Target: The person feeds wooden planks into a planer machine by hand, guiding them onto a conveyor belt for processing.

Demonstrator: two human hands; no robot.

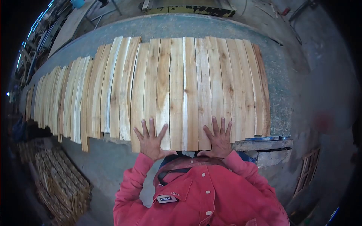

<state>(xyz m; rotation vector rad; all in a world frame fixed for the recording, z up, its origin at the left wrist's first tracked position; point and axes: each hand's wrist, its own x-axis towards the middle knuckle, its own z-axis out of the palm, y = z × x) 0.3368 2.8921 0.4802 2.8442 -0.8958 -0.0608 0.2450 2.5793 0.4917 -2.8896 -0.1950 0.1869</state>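
Note:
Many wooden slats lie side by side in a long row, their near ends uneven. My left hand rests with fingers spread on the near ends of several slats left of the middle. Flat on the slats further right lies my right hand, its fingers also spread. Both thumbs point inward along the near edge, close to my body. Neither hand grips anything. Some slats show dark knots and pale streaks, and a reddish-brown one lies at the right end of the row.
A blue-green worktable carries the row. Below left on the floor stands a stack of wood strips. A wooden frame leans at the lower right. At the upper left is another table, and a yellowish machine part sits behind.

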